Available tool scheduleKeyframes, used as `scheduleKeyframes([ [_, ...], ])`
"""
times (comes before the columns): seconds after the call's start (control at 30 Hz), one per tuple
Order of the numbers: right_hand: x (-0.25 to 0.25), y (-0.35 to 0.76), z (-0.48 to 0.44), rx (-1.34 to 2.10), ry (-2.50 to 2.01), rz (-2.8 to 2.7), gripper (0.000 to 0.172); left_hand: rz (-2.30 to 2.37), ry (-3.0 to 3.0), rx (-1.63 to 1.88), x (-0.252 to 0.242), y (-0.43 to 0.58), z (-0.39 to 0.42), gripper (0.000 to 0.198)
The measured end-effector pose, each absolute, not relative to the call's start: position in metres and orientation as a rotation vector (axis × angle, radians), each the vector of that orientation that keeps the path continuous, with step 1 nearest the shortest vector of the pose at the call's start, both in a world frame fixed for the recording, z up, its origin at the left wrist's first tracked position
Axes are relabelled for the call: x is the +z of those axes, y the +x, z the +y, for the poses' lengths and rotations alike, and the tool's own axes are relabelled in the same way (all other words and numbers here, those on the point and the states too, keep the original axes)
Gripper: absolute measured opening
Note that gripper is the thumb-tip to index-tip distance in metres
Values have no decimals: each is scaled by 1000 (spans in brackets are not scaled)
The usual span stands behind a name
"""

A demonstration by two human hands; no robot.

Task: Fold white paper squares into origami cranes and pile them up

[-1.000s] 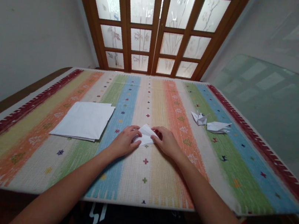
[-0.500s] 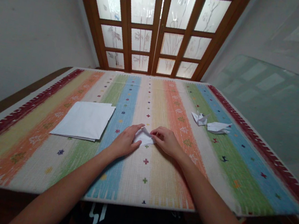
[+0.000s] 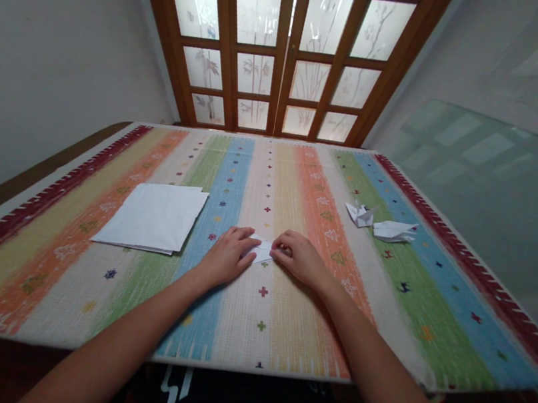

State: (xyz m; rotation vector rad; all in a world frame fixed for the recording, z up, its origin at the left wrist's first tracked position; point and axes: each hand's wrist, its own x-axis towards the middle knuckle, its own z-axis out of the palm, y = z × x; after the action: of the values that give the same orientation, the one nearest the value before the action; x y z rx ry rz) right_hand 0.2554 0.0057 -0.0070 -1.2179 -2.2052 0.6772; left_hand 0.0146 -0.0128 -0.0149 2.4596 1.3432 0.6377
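My left hand (image 3: 228,256) lies open on one folded paper (image 3: 263,251) mid-table (image 3: 281,324). My right hand (image 3: 298,256) curls its fingertips onto it; whether it grips, I cannot tell. One sheet stack (image 3: 153,216) lies toward the left edge, two paper figures (image 3: 359,213) toward the right.

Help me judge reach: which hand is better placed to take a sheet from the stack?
Left, probably: the left hand, on the folded paper, is nearer the stack; the right hand lies farther off.

Left hand (image 3: 226,257) and right hand (image 3: 298,258) on folded paper (image 3: 263,252), paper stack (image 3: 153,216) near
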Motion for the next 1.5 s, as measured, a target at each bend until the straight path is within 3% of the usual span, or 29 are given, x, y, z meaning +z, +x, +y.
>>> scheduleKeyframes([
  [0.43,-1,254,2,762,-1204,-2170,12,1240,2315,779,-11,15,-11,15],
  [1.0,3,256,2,1495,-1138,-1766,25,1137,2050,924,3,13,-11,10],
  [1.33,1,259,4,1626,-1153,-1646,40,1101,1943,1012,6,12,-11,13],
  [1.5,0,260,6,1549,-1155,-1597,32,1130,1931,985,3,11,-8,17],
])
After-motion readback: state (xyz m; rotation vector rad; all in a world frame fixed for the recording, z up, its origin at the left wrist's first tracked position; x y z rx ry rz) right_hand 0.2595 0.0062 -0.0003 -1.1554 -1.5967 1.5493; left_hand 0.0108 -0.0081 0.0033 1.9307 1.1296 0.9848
